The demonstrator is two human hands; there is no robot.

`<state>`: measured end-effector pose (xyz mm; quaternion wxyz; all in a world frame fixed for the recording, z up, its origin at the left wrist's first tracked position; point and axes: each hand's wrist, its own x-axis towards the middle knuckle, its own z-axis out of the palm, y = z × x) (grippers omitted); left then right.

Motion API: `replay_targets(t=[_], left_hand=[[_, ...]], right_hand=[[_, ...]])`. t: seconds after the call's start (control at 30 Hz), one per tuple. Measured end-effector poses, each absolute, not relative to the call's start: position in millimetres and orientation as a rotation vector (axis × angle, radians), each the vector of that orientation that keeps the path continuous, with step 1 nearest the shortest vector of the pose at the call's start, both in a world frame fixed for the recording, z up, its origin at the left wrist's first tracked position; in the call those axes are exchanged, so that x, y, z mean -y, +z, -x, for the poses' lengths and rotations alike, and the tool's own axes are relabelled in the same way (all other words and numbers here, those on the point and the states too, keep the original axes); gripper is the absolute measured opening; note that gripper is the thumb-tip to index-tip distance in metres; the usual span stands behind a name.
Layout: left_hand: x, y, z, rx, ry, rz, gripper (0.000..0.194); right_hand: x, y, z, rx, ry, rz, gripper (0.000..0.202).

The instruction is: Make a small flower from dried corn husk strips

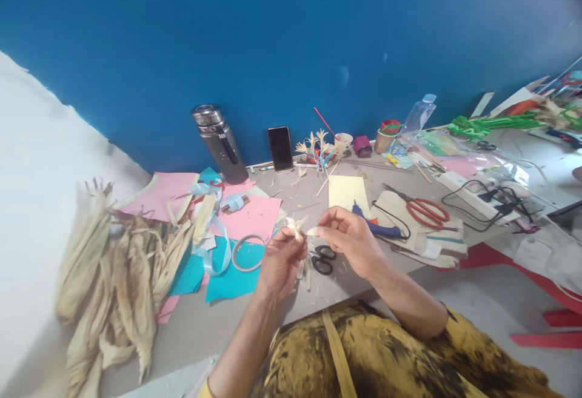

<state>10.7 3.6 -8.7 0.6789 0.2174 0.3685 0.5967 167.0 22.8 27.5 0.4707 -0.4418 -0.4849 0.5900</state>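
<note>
Pinched in my left hand (282, 260) is a small pale flower (296, 225) that looks made of corn husk strips. My right hand (350, 239) grips a small pale husk petal (313, 231) between thumb and fingertips, just right of the flower. Below, on the table, lie black-handled scissors (324, 260), partly hidden by the hands, among husk scraps (304, 274). Beyond the hands, several similar husk flowers (318, 143) on blue stems stand in a low holder. A blue glue gun (384, 230) lies right of my right hand.
Dried corn husks (127, 283) are piled at left, beside pink paper (254, 216), blue paper (227, 289) and a tape roll (248, 252). A flask (222, 146) and phone (279, 148) stand by the wall. Red-handled scissors (427, 211), a power strip (473, 198) and a bottle (413, 125) are at right.
</note>
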Motion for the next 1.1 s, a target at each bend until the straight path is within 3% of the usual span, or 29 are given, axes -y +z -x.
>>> replay_targets(t=[0.43, 1.1], left_hand=[[-4.5, -13.4, -12.7, -0.825, 1.468, -0.602, 0.024], [1.6, -21.2, -9.0, -0.712, 1.343, -0.344, 0.029]], right_hand=[[-14.9, 39.1, -170.1, 1.461, 1.250, 1.158, 0.012], [-13.3, 28.6, -171.1, 1.455, 1.340, 1.128, 0.011]])
